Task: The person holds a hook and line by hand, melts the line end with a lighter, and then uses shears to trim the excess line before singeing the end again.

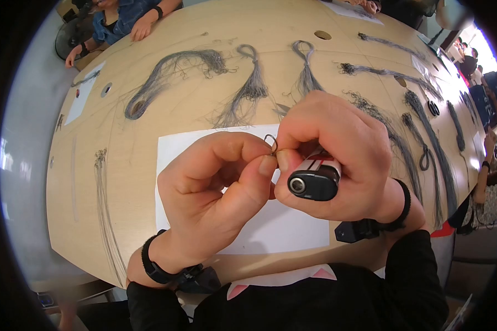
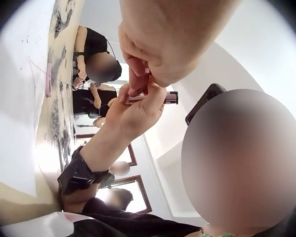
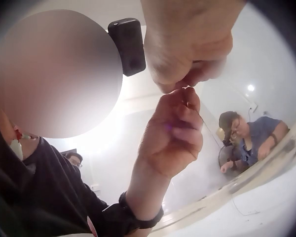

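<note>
A small dark wire loop (image 1: pixel 270 142) stands up between the two hands in the head view, above a white sheet (image 1: pixel 176 160). The left hand (image 1: pixel 215 193) pinches the wire at its base between thumb and index finger. Close against it, the right hand (image 1: pixel 337 154) has its thumb and index finger at the same spot, while its other fingers curl round a red and white tool with a black end (image 1: pixel 313 181). That tool (image 2: pixel 171 98) also shows in the left wrist view, in the right hand (image 2: pixel 133 116). The tool's far end is hidden.
Bundles of thin grey wire lie across the wooden table (image 1: pixel 138 198), some looped, such as one behind the hands (image 1: pixel 254 83). A small disc (image 1: pixel 322 35) lies at the back. A person in a denim shirt (image 1: pixel 121 22) sits at the far left; others are at the right.
</note>
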`<move>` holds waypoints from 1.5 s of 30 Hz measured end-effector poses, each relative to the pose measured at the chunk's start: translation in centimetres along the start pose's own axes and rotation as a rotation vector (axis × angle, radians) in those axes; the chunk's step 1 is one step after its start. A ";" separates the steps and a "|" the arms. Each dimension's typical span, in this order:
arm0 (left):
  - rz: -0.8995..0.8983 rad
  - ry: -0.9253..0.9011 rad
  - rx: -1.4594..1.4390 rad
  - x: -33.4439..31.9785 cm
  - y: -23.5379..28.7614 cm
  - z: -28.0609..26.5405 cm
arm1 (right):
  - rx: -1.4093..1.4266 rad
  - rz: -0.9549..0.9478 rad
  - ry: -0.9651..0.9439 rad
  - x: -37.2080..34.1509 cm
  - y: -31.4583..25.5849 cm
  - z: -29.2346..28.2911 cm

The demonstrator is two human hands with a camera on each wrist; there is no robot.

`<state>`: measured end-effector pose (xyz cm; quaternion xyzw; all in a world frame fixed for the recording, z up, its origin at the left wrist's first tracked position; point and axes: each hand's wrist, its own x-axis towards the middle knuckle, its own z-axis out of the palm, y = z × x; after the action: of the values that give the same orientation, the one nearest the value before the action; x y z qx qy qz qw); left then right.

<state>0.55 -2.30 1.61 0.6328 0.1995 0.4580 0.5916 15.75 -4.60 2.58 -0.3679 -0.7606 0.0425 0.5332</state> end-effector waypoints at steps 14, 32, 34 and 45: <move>-0.099 0.066 -0.158 0.3 0.2 -0.3 | 0.350 0.384 0.000 0.2 -0.5 -0.2; -0.036 0.233 0.015 0.9 0.5 -0.7 | -0.465 0.111 -0.558 -4.8 7.5 1.6; -0.036 0.241 0.017 0.8 0.8 -0.7 | -0.354 0.203 -0.587 -4.9 7.5 1.5; -0.067 0.176 -0.114 0.4 1.5 -0.9 | -0.646 0.340 -0.529 -3.6 8.2 0.9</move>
<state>-0.36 -1.78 3.04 0.5486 0.2454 0.5024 0.6217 19.76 -0.55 -4.38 -0.6117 -0.7738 -0.0178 0.1638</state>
